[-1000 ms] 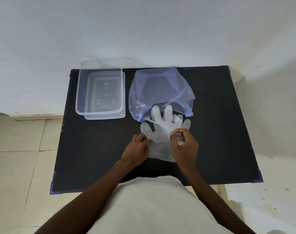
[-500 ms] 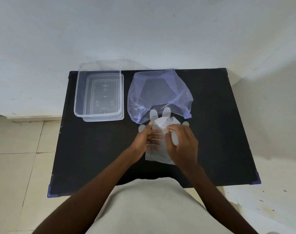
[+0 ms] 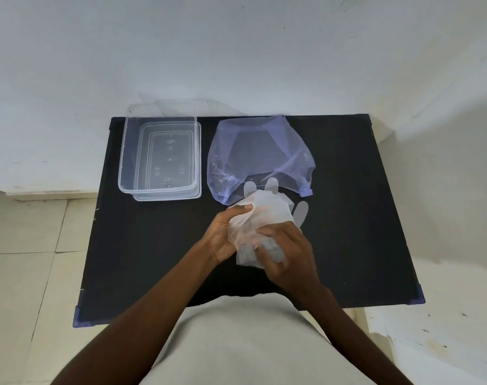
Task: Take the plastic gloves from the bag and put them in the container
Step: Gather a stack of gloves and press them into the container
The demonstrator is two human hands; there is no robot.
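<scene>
The clear plastic gloves (image 3: 267, 212) lie bunched in the middle of the black table (image 3: 153, 259), partly folded over, with a few fingertips poking out toward the bag. My left hand (image 3: 222, 234) grips their left side with its thumb on top. My right hand (image 3: 289, 254) presses and holds their near right part. The bluish see-through bag (image 3: 259, 157) lies just beyond the gloves, its mouth toward me. The clear rectangular container (image 3: 160, 157) stands open at the back left of the table, with nothing in it.
A clear lid sits under or behind the container (image 3: 197, 190). White wall runs behind the table, tiled floor (image 3: 28, 245) lies to the left, and a white ledge (image 3: 445, 329) stands to the right.
The flat gloves have been folded up from their near end into a bundle. Both hands moved from pinching the cuff to gripping the bunched gloves.
</scene>
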